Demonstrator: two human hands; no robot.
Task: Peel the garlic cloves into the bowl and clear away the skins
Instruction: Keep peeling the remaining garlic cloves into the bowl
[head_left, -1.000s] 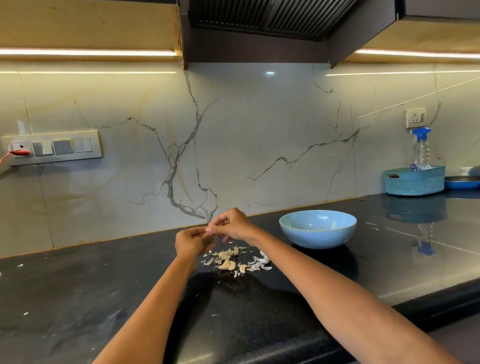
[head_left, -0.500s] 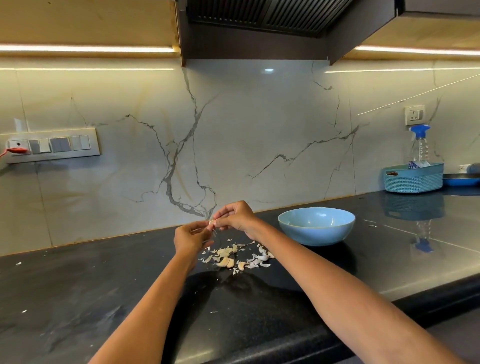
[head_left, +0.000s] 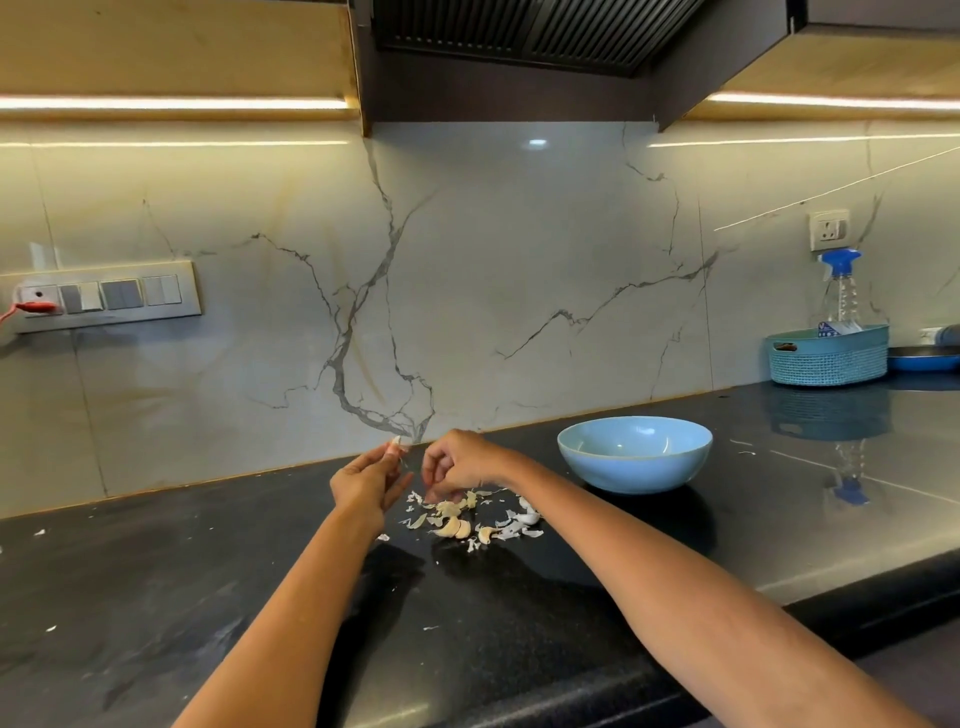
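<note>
The black counter (head_left: 218, 597) runs wide along the marble wall, and the blue bowl (head_left: 634, 453) sits on it to the right of both hands, with nothing to be seen inside it from here. Between the bowl and the hands, nearer the hands, lies the pile (head_left: 470, 519) of cloves and torn skins, spread flat on the counter just in front of the right wrist.

Both forearms reach out from the near edge and angle in toward each other. The left hand (head_left: 370, 482) is raised a little above the counter, and its thumb and fingers pinch a clove (head_left: 397, 442) at their tips. The clove pokes up and away from the person, its long axis roughly upright, and it is too small to tell how much skin is on it. The right hand (head_left: 457, 460) is just beside the left, apart from the clove by a small gap, knuckles up, fingers curled downward over the pile. Whether those fingers pinch a scrap of skin or nothing, I cannot tell.

So the clove sits up and to the left of the right fingers. The right hand is nearer the bowl, but the left one has the clove, so I would guess peeling goes on.
</note>
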